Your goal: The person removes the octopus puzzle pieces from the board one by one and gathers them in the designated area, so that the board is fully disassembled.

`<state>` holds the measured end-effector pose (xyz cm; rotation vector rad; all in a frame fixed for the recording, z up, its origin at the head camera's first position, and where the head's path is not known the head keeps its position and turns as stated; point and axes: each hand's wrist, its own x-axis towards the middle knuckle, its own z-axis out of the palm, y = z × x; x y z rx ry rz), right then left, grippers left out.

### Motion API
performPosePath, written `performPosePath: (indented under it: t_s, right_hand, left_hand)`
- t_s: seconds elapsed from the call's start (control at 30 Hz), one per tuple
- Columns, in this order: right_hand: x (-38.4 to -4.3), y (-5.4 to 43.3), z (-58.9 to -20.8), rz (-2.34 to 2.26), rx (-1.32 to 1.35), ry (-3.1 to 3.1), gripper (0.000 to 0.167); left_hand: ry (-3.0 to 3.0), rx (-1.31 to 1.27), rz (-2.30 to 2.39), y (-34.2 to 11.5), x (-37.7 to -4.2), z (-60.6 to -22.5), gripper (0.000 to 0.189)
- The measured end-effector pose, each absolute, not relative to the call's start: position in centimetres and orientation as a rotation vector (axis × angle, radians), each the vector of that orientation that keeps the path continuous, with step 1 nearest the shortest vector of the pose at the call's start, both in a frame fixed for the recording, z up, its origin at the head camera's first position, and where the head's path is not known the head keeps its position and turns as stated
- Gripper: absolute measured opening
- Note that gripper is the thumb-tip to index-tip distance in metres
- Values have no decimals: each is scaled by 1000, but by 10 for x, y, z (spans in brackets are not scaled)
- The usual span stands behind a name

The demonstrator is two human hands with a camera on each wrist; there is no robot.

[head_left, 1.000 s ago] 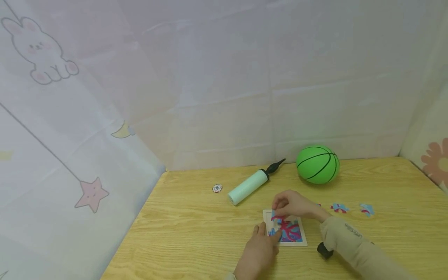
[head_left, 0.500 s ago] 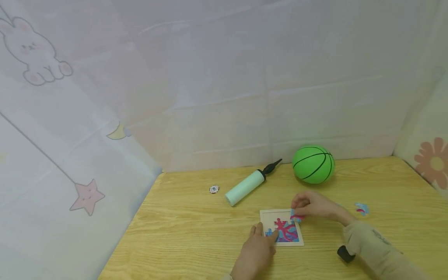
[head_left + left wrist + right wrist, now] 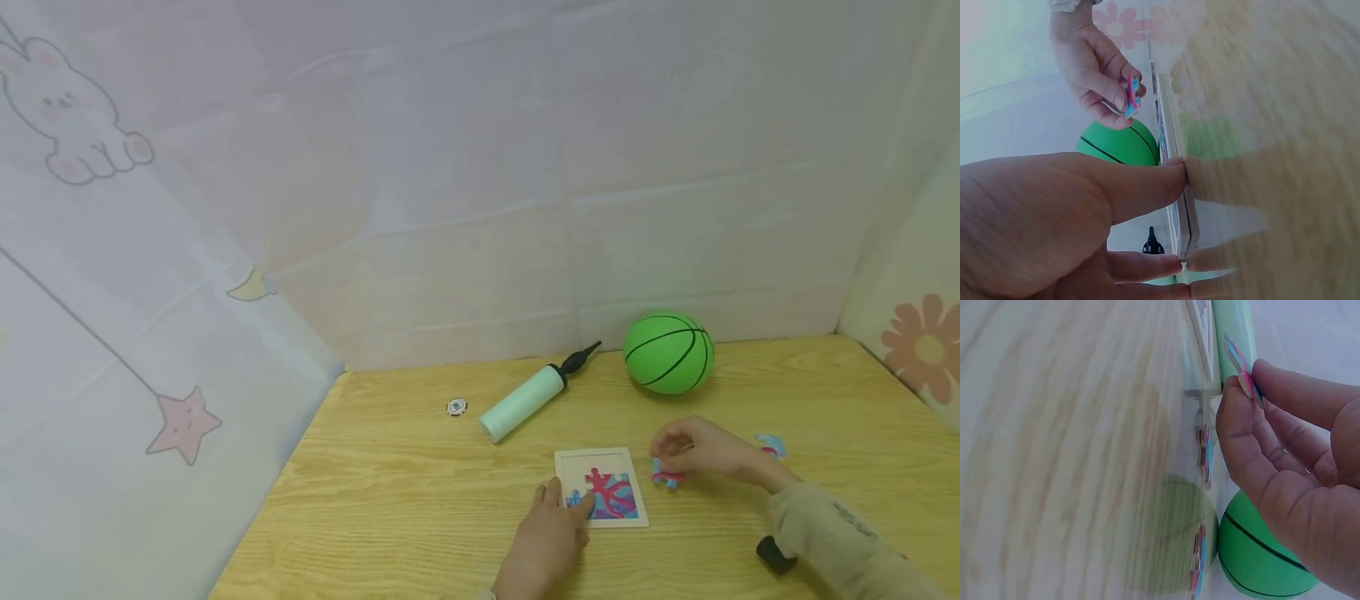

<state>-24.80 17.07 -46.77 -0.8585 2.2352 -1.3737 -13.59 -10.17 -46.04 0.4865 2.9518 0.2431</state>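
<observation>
My right hand (image 3: pixel 708 454) pinches a blue and pink jigsaw piece (image 3: pixel 664 477) between thumb and fingertips, just right of a square puzzle tray (image 3: pixel 574 467). In the right wrist view the held piece (image 3: pixel 1242 372) is tilted, apart from the table. Joined pieces (image 3: pixel 619 497) with a pink tentacled picture fill the tray's lower right; bare board shows along its top and upper left. My left hand (image 3: pixel 546 537) rests at the tray's lower left, thumb and fingers fairly straight. The left wrist view has its thumb (image 3: pixel 1147 190) against the tray's edge.
Loose jigsaw pieces (image 3: pixel 1205 456) lie on the wooden table (image 3: pixel 390 492) beyond the right hand, one piece (image 3: pixel 772 444) further right. Toward the back wall are a green ball (image 3: pixel 669 353), a pale green hand pump (image 3: pixel 525 404) and a poker chip (image 3: pixel 457 407).
My right hand has carried the jigsaw piece from over the tray's upper part to the right, off the tray. The left hand has kept its place at the tray; the head view has shifted slightly.
</observation>
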Motion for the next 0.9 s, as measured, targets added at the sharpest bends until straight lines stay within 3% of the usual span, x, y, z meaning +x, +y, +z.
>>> performPosePath:
  t_s: [0.4, 0.9]
  right_hand:
    - [-244, 183, -475, -1370, -781, 2177, 13]
    - [-244, 177, -472, -1182, -905, 2452, 20]
  left_hand:
    - [2942, 493, 227, -101, -136, -460, 46]
    - [2958, 502, 230, -102, -136, -462, 47]
